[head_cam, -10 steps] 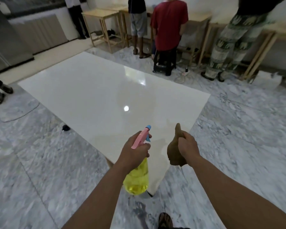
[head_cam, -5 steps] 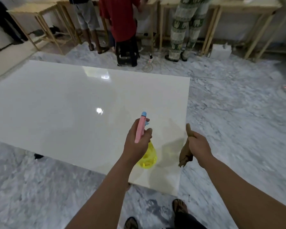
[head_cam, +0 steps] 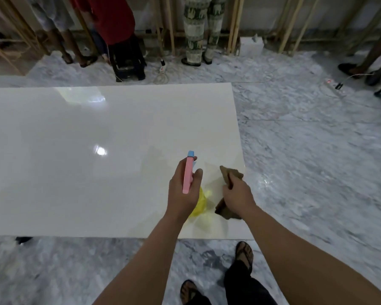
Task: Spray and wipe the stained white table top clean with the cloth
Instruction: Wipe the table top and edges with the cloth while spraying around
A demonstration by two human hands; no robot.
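The glossy white surface (head_cam: pixel 79 150) gleams beneath your hands: left hand (head_cam: pixel 184 190) grips the yellow pink-topped spray bottle (head_cam: pixel 188 175), right hand (head_cam: pixel 238 194) clutches the crumpled brown cloth (head_cam: pixel 226 210).

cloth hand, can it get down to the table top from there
Probably yes: the right hand holds the cloth over the table top near its right corner, nothing beneath it.

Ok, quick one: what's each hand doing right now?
Left hand: closed around the spray bottle, over the table.
Right hand: closed on the cloth.
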